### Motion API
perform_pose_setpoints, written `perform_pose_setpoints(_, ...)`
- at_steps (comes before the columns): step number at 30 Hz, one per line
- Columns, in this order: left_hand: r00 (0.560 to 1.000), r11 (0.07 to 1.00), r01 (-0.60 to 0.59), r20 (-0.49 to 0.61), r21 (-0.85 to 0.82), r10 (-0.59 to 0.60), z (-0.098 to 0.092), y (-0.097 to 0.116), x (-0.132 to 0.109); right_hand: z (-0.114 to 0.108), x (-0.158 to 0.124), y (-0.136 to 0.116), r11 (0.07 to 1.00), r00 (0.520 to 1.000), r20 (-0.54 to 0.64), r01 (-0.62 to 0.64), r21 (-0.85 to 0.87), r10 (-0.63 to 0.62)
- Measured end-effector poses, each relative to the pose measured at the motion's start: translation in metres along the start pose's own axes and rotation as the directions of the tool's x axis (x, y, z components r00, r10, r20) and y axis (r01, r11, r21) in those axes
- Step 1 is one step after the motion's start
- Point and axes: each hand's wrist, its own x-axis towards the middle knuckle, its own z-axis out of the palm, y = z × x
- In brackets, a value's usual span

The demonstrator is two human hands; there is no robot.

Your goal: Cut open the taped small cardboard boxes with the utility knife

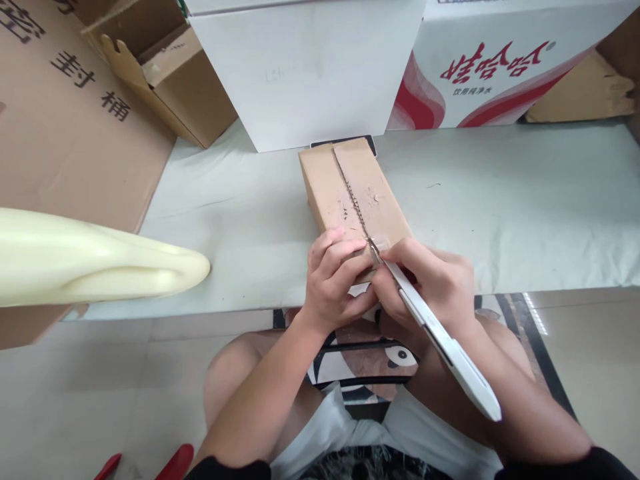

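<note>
A small brown cardboard box (323, 183) lies on the pale green cloth of the table, its long top seam running toward me. Around the seam the cardboard is scuffed and torn in spots. My left hand (333, 283) grips the near end of the box, fingers curled over its top and left side. In my right hand (440, 280) is a white utility knife (450, 353), its handle slanting back toward my right forearm. The knife's front end meets the seam at the near edge, beside a bit of clear tape (381, 241). My right fingers partly hide the blade.
White cartons (310, 73) stand behind the box, one with red print (493, 73). A flat dark-edged object (371, 143) shows behind the box. An open brown box (193, 87) and large carton (75, 147) stand left, near a smooth pale-yellow object (100, 260).
</note>
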Motion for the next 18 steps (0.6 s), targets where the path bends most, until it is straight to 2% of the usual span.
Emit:
perform_pose_setpoints(6, 1.0, 1.0, 0.015, 0.007, 0.02, -0.015, 0.0, 0.0, -0.001, -0.006, 0.002, -0.001, 0.999, 0.999, 0.045, 0.018, 0.04, -0.019)
perform_pose_setpoints(12, 1.0, 1.0, 0.01, 0.007, 0.012, -0.01, 0.0, 0.0, 0.0, -0.003, -0.002, 0.0, 0.998, 1.0, -0.008, 0.005, 0.056, -0.004)
perform_pose_setpoints(18, 1.0, 1.0, 0.022, -0.008, 0.011, -0.022, 0.002, 0.0, 0.0, 0.004, -0.008, 0.006, 0.996, 0.989, -0.13, 0.082, 0.046, -0.076)
